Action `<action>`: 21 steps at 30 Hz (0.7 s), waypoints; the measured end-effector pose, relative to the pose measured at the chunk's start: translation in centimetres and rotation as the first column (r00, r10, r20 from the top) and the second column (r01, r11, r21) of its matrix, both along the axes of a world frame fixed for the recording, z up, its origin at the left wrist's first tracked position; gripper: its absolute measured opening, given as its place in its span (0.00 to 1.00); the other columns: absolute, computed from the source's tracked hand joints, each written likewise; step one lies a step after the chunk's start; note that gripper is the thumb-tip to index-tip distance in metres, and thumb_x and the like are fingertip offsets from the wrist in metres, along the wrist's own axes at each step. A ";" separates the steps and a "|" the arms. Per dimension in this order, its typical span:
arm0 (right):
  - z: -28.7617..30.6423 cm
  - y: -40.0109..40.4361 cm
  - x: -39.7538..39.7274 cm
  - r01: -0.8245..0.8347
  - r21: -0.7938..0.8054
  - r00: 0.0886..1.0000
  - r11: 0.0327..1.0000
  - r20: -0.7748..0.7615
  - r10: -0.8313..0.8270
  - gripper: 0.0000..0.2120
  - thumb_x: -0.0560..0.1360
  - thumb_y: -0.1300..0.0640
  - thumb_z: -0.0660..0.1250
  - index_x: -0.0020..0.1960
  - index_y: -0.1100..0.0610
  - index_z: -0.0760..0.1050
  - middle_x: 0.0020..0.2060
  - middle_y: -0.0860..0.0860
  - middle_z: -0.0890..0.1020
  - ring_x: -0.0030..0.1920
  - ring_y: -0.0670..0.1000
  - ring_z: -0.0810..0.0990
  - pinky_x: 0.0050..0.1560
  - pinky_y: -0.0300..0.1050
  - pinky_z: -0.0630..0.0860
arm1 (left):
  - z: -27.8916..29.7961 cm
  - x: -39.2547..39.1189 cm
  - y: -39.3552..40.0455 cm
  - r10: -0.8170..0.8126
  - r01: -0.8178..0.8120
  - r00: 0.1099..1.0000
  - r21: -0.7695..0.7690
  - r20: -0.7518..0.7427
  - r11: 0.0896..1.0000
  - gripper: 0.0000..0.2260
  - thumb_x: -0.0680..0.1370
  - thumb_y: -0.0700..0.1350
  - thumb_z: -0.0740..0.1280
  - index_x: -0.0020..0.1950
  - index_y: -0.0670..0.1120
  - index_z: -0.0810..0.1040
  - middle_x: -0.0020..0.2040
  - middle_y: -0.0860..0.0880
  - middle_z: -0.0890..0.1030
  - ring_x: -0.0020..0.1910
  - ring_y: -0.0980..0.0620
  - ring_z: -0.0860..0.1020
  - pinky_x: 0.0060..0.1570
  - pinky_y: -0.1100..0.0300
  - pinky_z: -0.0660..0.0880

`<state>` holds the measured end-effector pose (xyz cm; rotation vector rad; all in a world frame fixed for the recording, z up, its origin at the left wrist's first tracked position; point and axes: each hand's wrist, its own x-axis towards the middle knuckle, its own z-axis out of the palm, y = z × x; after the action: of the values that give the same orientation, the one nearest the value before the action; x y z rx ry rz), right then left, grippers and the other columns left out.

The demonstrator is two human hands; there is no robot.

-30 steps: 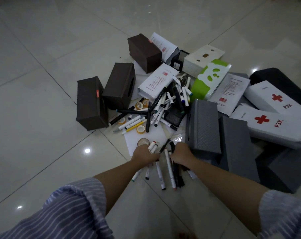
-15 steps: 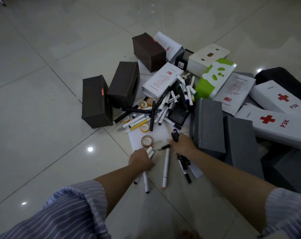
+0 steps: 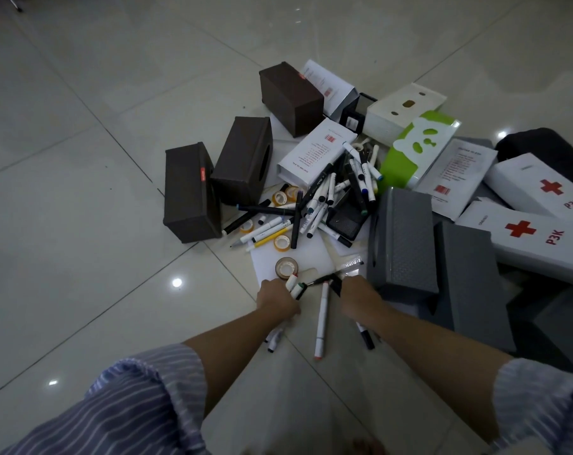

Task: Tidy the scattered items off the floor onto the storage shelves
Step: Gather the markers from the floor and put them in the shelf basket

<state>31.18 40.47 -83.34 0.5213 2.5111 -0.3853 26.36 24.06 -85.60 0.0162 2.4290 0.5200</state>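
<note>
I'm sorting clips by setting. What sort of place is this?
Probably an indoor room in a home or office, though no furniture shows. The glossy tiled floor reflects ceiling lights, and stationery is heaped on it: markers, brown tissue boxes and white P3K first-aid boxes.

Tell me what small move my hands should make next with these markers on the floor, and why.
Probably reach the right hand across to the loose white marker lying on the floor between the hands and add it to its bundle. The left hand already grips a few markers, the right holds dark ones, and this one is the nearest stray, well short of the main pile.
</note>
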 end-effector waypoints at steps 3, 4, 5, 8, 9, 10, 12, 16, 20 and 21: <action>0.1 -0.1 -0.1 -0.011 0.024 1.000 1.000 -0.010 0.011 0.13 0.78 0.67 0.61 0.62 0.64 0.74 0.61 0.59 0.77 0.62 0.56 0.78 0.55 0.44 0.76 | 0.1 -0.5 0.2 0.070 -0.073 0.997 0.129 0.024 0.989 0.17 0.69 0.47 0.75 0.53 0.41 0.75 0.49 0.45 0.77 0.48 0.47 0.77 0.41 0.60 0.71; 0.1 -0.1 -0.2 0.001 0.017 1.000 1.000 -0.013 -0.001 0.14 0.78 0.66 0.61 0.63 0.64 0.73 0.62 0.59 0.77 0.63 0.57 0.77 0.56 0.45 0.76 | 0.2 -0.6 0.2 0.088 -0.094 0.995 0.176 0.041 0.980 0.19 0.69 0.48 0.74 0.54 0.40 0.75 0.50 0.44 0.78 0.50 0.46 0.78 0.42 0.59 0.73; 0.2 -0.2 -0.3 0.039 0.002 0.999 0.999 -0.014 -0.039 0.15 0.78 0.66 0.62 0.64 0.64 0.71 0.62 0.60 0.76 0.63 0.57 0.77 0.56 0.46 0.76 | 0.3 -0.7 0.2 0.100 -0.109 0.994 0.221 0.051 0.969 0.21 0.68 0.50 0.73 0.56 0.39 0.75 0.52 0.43 0.79 0.52 0.44 0.79 0.45 0.57 0.76; 0.7 -0.1 -1.5 0.215 -0.140 0.976 0.966 -0.004 -0.218 0.18 0.75 0.61 0.69 0.62 0.65 0.69 0.57 0.60 0.78 0.59 0.58 0.79 0.50 0.46 0.76 | 0.4 -0.5 0.1 0.109 -0.141 0.987 0.317 0.117 0.938 0.25 0.70 0.49 0.72 0.62 0.41 0.70 0.57 0.42 0.78 0.54 0.44 0.78 0.52 0.52 0.77; 1.0 -0.1 -2.0 0.269 -0.203 0.962 0.941 0.015 -0.272 0.17 0.74 0.58 0.70 0.58 0.64 0.71 0.52 0.59 0.79 0.57 0.58 0.80 0.45 0.44 0.75 | 0.2 -0.4 0.1 0.112 -0.148 0.986 0.332 0.127 0.932 0.25 0.73 0.47 0.72 0.65 0.42 0.67 0.58 0.42 0.76 0.54 0.45 0.76 0.51 0.54 0.76; 1.2 -0.1 -2.5 0.320 -0.267 0.946 0.909 0.032 -0.324 0.15 0.74 0.56 0.71 0.54 0.63 0.73 0.48 0.58 0.79 0.54 0.58 0.80 0.43 0.43 0.74 | 0.2 -0.3 0.0 0.120 -0.161 0.983 0.347 0.137 0.924 0.26 0.74 0.46 0.71 0.67 0.42 0.64 0.59 0.42 0.75 0.54 0.46 0.75 0.50 0.56 0.74; 1.5 -0.2 -3.2 0.414 -0.370 0.900 0.832 0.031 -0.434 0.12 0.72 0.56 0.71 0.49 0.62 0.73 0.43 0.57 0.77 0.49 0.57 0.80 0.40 0.42 0.73 | 0.0 -0.5 -0.2 0.141 -0.188 0.980 0.401 0.143 0.896 0.27 0.74 0.48 0.73 0.67 0.42 0.65 0.58 0.41 0.76 0.53 0.45 0.77 0.47 0.56 0.76; 1.6 -0.5 -3.1 0.522 -0.540 0.827 0.660 0.130 -0.547 0.09 0.73 0.61 0.71 0.49 0.64 0.75 0.37 0.57 0.75 0.37 0.53 0.76 0.35 0.41 0.73 | 0.5 -1.0 -0.6 0.234 -0.303 0.953 0.555 0.193 0.775 0.16 0.71 0.42 0.77 0.52 0.37 0.76 0.42 0.42 0.79 0.33 0.54 0.77 0.28 0.66 0.75; 1.1 -1.1 -2.2 0.609 -0.629 0.741 0.483 0.233 -0.630 0.06 0.71 0.70 0.71 0.43 0.65 0.74 0.33 0.61 0.78 0.29 0.55 0.79 0.31 0.46 0.78 | 1.2 -0.8 -1.0 0.362 -0.496 0.868 0.631 0.340 0.596 0.12 0.74 0.44 0.75 0.44 0.40 0.75 0.33 0.44 0.77 0.25 0.53 0.77 0.27 0.62 0.75; 0.7 -1.1 -2.1 0.602 -0.620 0.743 0.504 0.205 -0.637 0.07 0.71 0.70 0.72 0.42 0.64 0.74 0.32 0.60 0.79 0.29 0.54 0.79 0.32 0.48 0.78 | 1.2 -0.8 -1.2 0.403 -0.547 0.836 0.627 0.372 0.555 0.11 0.74 0.45 0.74 0.43 0.41 0.75 0.33 0.44 0.78 0.26 0.52 0.77 0.27 0.61 0.76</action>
<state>29.13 39.41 -82.68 1.1108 1.9167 -1.5128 25.55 22.89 -84.44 -0.3665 1.8638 1.6333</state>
